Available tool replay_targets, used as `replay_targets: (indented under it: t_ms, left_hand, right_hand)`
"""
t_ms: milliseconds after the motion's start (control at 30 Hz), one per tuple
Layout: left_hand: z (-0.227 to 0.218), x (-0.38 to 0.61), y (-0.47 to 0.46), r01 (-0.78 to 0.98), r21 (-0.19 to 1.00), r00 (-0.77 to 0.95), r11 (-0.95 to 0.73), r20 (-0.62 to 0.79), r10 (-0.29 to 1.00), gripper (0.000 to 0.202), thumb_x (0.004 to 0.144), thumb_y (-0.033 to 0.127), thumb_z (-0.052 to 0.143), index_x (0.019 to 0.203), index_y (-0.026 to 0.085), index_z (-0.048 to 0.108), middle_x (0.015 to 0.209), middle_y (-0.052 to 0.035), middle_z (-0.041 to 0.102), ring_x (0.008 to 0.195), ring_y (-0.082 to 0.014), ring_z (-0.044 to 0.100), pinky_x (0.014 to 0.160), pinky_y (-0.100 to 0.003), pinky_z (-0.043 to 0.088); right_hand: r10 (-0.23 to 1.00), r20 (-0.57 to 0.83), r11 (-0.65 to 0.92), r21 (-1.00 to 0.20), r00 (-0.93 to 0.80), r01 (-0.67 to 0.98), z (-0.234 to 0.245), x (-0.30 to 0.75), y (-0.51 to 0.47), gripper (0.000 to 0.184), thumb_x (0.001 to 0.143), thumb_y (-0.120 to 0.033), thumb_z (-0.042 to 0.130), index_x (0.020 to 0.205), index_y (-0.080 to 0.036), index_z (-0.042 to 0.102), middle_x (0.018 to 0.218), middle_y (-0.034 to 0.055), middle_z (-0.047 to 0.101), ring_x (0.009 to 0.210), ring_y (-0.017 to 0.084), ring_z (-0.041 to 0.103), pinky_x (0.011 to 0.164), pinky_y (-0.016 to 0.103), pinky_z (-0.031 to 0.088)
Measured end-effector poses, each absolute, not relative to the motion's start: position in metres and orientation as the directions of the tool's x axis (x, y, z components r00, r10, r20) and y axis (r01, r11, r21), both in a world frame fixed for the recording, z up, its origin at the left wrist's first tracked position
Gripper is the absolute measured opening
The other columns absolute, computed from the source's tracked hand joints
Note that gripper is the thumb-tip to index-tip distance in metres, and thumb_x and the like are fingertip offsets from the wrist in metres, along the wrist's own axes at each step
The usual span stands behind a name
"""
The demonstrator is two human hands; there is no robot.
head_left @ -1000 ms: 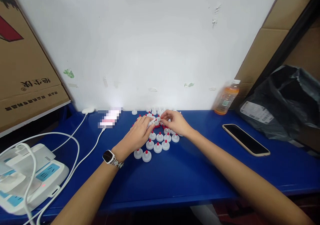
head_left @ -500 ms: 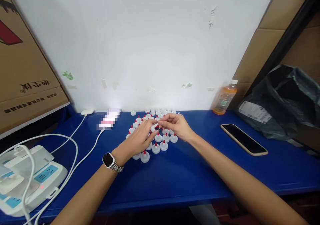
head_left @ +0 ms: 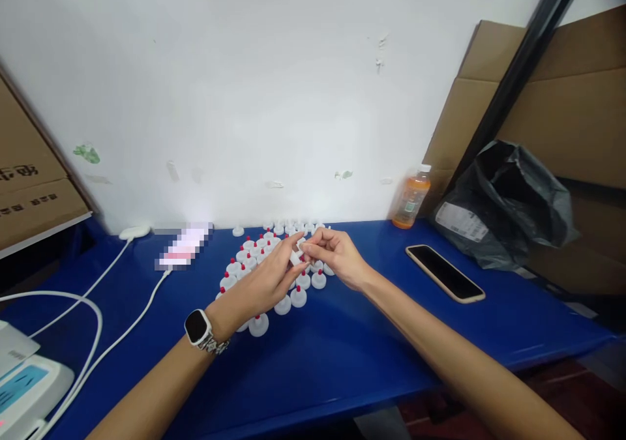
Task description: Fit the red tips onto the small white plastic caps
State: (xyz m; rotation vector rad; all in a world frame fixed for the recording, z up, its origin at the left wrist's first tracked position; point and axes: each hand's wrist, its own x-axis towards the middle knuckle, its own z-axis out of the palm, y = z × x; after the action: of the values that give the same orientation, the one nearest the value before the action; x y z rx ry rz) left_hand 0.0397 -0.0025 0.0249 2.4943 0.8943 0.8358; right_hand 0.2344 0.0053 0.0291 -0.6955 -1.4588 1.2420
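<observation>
Behind everything rises a scuffed white painted wall (head_left: 274,101), and against it runs a glossy blue tabletop (head_left: 342,368). On the tabletop, round white plastic caps with red nozzle tips (head_left: 298,297) stand upright in a loose cluster under and around the hands; more round white caps without visible red tips (head_left: 238,231) sit along the wall. The left hand (head_left: 278,267) is mostly closed, its thumb and fingers around a small white plastic piece (head_left: 295,257) held above the cluster. The right hand (head_left: 337,255) is curled, with thumb and forefinger pinched at that piece's edge; anything smaller between those fingertips is too tiny to make out.

The piece looks light and stiff, its smooth plastic perhaps a little slippery but hardly fragile. A broad rim, like those on the standing caps, would likely give the steadier hold, while a narrow tip probably suits a fingertip pinch. Well apart to the right lie a beige-edged black phone (head_left: 445,274) and an upright clear bottle of orange drink (head_left: 411,200).
</observation>
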Motion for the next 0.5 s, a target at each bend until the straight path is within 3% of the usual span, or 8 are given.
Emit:
replay_targets:
  t_ms: [67, 133, 233, 333, 500]
  left_hand:
    - [0.033, 0.050, -0.001, 0.415, 0.574, 0.626, -0.706, 0.382, 0.679, 0.056, 0.101, 0.045, 0.040, 0.151, 0.024, 0.027, 0.137, -0.0149, 0.053, 0.112, -0.0266, 0.059, 0.098, -0.044, 0.047]
    - [0.043, 0.061, 0.002, 0.343, 0.691, 0.622, -0.636, 0.340, 0.705, 0.051, 0.101, 0.048, 0.039, 0.145, 0.024, 0.035, 0.110, -0.0091, 0.063, 0.092, -0.0218, 0.060, 0.086, -0.038, 0.050]
    - [0.054, 0.080, 0.009, 0.083, 0.881, 0.650, -0.467, 0.308, 0.695, 0.042, 0.100, 0.052, 0.037, 0.121, 0.020, 0.053, 0.084, -0.0017, 0.055, 0.074, -0.0154, 0.051, 0.074, -0.031, 0.048]
    - [0.055, 0.093, 0.018, -0.130, 0.957, 0.673, -0.257, 0.276, 0.686, 0.048, 0.099, 0.059, 0.032, 0.092, 0.018, 0.055, 0.076, -0.0003, 0.046, 0.065, -0.0131, 0.042, 0.066, -0.029, 0.045]
    - [0.041, 0.099, 0.026, 0.012, 0.970, 0.564, -0.243, 0.194, 0.802, 0.057, 0.095, 0.068, 0.023, 0.074, 0.020, 0.046, 0.061, 0.0035, 0.032, 0.055, -0.0130, 0.032, 0.057, -0.028, 0.038]
  right_hand:
    - [0.899, 0.342, 0.283, -0.931, -0.273, -0.231, 0.029, 0.244, 0.006, 0.030, 0.075, -0.040, 0.081, 0.074, -0.017, 0.061, 0.066, -0.0004, 0.067, 0.059, 0.011, 0.058, 0.061, 0.025, 0.046]
    - [0.904, 0.347, 0.280, -0.921, -0.248, -0.270, 0.032, 0.251, 0.006, 0.031, 0.074, -0.041, 0.081, 0.074, -0.017, 0.061, 0.066, -0.0005, 0.068, 0.059, 0.010, 0.058, 0.061, 0.025, 0.045]
    - [0.906, 0.374, 0.310, -0.904, -0.196, -0.293, 0.041, 0.256, 0.004, 0.033, 0.073, -0.042, 0.082, 0.072, -0.018, 0.059, 0.063, -0.0011, 0.066, 0.057, 0.010, 0.057, 0.061, 0.026, 0.045]
    - [0.900, 0.409, 0.363, -0.896, -0.153, -0.257, 0.048, 0.255, 0.001, 0.035, 0.073, -0.044, 0.081, 0.069, -0.018, 0.057, 0.059, -0.0018, 0.065, 0.053, 0.011, 0.056, 0.057, 0.026, 0.046]
    - [0.891, 0.451, 0.442, -0.885, -0.039, -0.148, 0.045, 0.247, 0.005, 0.036, 0.072, -0.047, 0.080, 0.067, -0.018, 0.060, 0.055, -0.0012, 0.063, 0.051, 0.011, 0.054, 0.054, 0.026, 0.044]
